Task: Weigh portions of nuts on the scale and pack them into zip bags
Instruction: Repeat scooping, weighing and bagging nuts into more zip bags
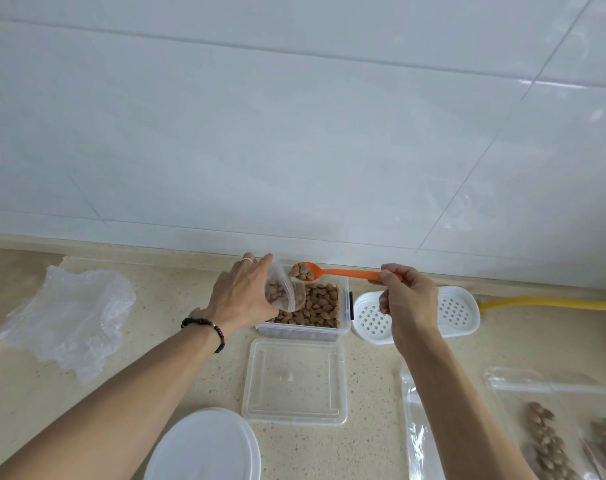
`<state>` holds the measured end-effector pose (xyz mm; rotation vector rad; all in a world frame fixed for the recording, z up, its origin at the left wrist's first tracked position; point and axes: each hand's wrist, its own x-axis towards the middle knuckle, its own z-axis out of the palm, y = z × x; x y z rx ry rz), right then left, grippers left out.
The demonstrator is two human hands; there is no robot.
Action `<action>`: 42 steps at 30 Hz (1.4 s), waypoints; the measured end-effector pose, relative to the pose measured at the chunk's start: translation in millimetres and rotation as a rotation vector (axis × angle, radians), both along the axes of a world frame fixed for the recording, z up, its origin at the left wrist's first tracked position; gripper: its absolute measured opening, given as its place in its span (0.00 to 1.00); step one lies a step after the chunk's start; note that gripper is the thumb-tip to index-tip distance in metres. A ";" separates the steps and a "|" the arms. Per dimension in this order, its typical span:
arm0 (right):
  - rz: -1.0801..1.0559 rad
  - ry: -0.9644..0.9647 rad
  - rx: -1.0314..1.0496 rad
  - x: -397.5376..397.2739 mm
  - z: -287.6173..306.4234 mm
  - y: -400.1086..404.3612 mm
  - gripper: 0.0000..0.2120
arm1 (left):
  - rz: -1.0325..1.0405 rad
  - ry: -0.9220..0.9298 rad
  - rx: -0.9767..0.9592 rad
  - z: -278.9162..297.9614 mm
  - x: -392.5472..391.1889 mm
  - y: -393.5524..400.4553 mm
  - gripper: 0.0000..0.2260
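Fingers of the left hand [241,296] curl round a small zip bag [285,293] of nuts above the clear container [343,315]; the right hand [407,299] pinches an orange spoon [343,273], hiding its handle end. The filled bags [550,441] at right are cut off by the frame edge; the lid [294,381] lies just before the container.

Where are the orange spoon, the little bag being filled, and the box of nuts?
orange spoon [343,272]: head view, middle of its handle.
zip bag [283,293]: head view, its clear side.
nut box [344,306]: head view, right wall.

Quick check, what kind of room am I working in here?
Probably a home kitchen: a speckled stone countertop against a white tiled wall, with a yellow hose along the back edge.
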<state>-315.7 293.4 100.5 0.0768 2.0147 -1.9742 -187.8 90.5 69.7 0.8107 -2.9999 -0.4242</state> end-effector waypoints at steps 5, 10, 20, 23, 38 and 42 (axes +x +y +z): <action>0.031 0.050 0.064 1.8 -1.4 -1.2 0.05 | -0.015 -0.025 0.104 0.3 -2.0 -2.8 0.39; 0.041 0.102 0.105 -0.2 -4.5 1.2 0.05 | -0.030 -0.032 0.152 -0.9 -0.6 -2.1 0.38; 0.212 0.261 0.195 0.6 2.2 -2.3 0.06 | -0.075 0.024 0.123 1.8 -9.3 0.4 0.33; 0.373 0.342 0.242 3.3 10.0 -6.4 0.07 | -0.082 0.042 0.144 -0.2 -13.4 3.5 0.36; 0.575 0.689 0.361 -1.9 33.9 -10.7 0.08 | 0.047 0.218 0.375 -8.6 -13.2 -1.0 0.48; 0.567 0.632 0.298 4.1 35.7 -17.2 0.11 | 0.051 0.228 0.395 -8.3 -10.2 0.9 0.55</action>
